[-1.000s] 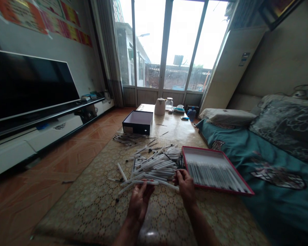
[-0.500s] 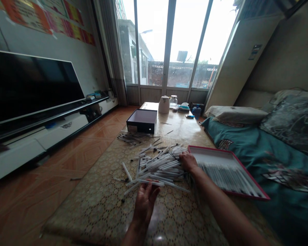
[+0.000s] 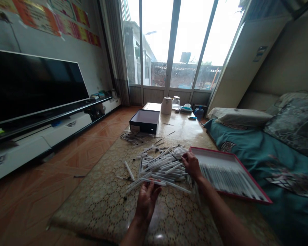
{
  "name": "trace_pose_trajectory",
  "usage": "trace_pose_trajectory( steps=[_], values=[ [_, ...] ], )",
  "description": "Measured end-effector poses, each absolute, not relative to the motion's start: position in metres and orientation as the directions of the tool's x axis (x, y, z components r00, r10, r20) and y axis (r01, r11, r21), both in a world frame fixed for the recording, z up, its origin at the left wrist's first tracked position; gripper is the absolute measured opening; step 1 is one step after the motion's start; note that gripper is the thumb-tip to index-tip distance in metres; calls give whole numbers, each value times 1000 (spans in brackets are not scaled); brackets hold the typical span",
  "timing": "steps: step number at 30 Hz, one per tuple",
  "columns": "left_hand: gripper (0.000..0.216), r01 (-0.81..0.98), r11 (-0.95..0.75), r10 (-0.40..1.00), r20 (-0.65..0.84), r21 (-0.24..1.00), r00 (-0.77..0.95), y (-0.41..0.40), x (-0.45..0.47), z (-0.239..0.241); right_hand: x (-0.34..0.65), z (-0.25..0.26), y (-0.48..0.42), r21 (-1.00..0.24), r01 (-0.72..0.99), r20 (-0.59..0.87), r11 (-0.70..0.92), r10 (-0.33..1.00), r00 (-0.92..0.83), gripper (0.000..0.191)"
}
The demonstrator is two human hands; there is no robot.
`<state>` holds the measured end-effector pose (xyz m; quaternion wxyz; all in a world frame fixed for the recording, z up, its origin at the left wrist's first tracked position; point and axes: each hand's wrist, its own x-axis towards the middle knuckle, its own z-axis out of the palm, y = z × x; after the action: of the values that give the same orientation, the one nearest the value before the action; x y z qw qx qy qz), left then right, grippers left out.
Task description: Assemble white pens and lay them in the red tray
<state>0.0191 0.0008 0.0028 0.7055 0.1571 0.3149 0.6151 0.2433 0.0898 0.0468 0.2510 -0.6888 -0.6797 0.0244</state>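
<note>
While pens point(image 3: 224, 179) sit rowed in the tray point(image 3: 212, 157), a big pile point(image 3: 163, 166) lies loose on the table point(image 3: 97, 201) | looks part done | left hand point(image 3: 147, 198) pinching one tube point(image 3: 159, 183) | right hand point(image 3: 192, 165) at pile's edge, fingers bent, grip can't tell

The long table point(image 3: 97, 208) has a tan covering with a repeating flower-like pattern in darker dots. Mid-table, the heaped slim plastic tubes point(image 3: 164, 167) are milky white. By the right edge, the shallow rectangular tray point(image 3: 213, 158) is white inside with a pinkish-red rim; its row of slender sticks point(image 3: 218, 179) looks grey, dark-ended. Towards the far left corner, the deep rectangular box point(image 3: 144, 128) is blackish outside, pale lilac inside.
</note>
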Motion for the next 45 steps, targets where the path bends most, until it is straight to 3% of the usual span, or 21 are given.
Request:
trace_pose_trajectory(
  steps=[2, 4, 5, 7, 9, 14, 25, 45],
  values=[
    [20, -767, 186, 968, -248, 615, 36, 1, 20, 3, 234, 39, 69, -522, 851, 323, 56, 937, 136, 28],
    [22, -763, 178, 968, -248, 621, 24, 1, 20, 4, 219, 26, 47, -871, 480, 271, 102, 915, 298, 32],
    [23, -760, 176, 969, -246, 625, 21, 1, 21, 4, 211, 20, 36, -949, 292, 222, 118, 907, 358, 33],
    [22, -755, 170, 971, -236, 633, 20, 1, 21, 4, 193, 8, 17, -992, 19, 125, 127, 929, 348, 36],
    [21, -748, 168, 974, -226, 643, 25, 0, 21, 4, 178, 0, 2, -987, -101, 79, 122, 932, 353, 34],
    [22, -727, 157, 977, -215, 668, 14, -1, 22, 4, 159, -2, -19, -984, -14, 160, 176, 924, 348, 24],
    [26, -699, 153, 975, -221, 699, -7, -1, 24, 5, 153, -1, -20, -955, 106, 294, 275, 919, 263, 20],
    [22, -689, 129, 987, -160, 713, 20, -3, 24, 6, 153, -3, -21, -972, 113, 230, 208, 943, 242, 23]
  ],
)
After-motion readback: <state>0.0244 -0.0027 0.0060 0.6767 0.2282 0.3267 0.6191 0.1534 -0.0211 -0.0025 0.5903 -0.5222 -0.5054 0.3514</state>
